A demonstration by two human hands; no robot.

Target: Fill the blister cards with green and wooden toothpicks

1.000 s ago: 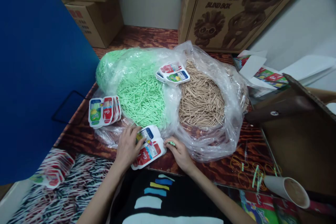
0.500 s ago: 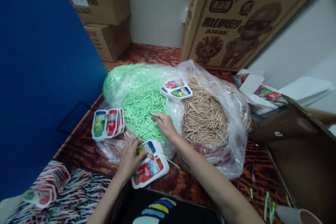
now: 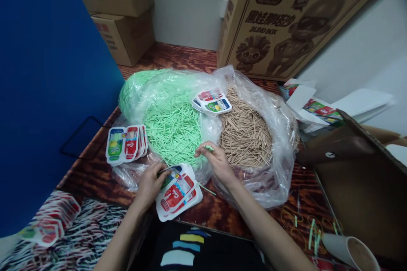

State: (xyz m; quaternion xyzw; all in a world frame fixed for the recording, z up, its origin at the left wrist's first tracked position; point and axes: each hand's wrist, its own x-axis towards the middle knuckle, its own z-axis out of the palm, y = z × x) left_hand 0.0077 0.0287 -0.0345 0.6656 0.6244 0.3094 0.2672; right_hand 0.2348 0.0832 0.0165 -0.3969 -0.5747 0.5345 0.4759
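My left hand (image 3: 149, 183) is closed on the edge of the top bottle-shaped blister pack (image 3: 174, 194) of a small fanned stack at the table's front. The packs bear red "Cola" and green bottle prints. My right hand (image 3: 219, 164) is closed on a few short green sticks (image 3: 208, 148), raised at the right front of the green heap. Below it, a clear plastic bag holds a pile of green sticks (image 3: 173, 129). Brown sticks (image 3: 246, 135) fill a second clear bag on the right.
More bottle-shaped packs lie left of the green sticks (image 3: 127, 144) and between the bags (image 3: 212, 101). A blue panel (image 3: 47, 93) borders the left. Cartons (image 3: 127, 38) and a large printed box (image 3: 286, 25) stand behind. A paper cup (image 3: 346, 250) lies at lower right.
My right hand has drawn back from the green pile toward the right, with a few sticks in it. The packs under my left hand have fanned apart, the top one lifted at its edge.
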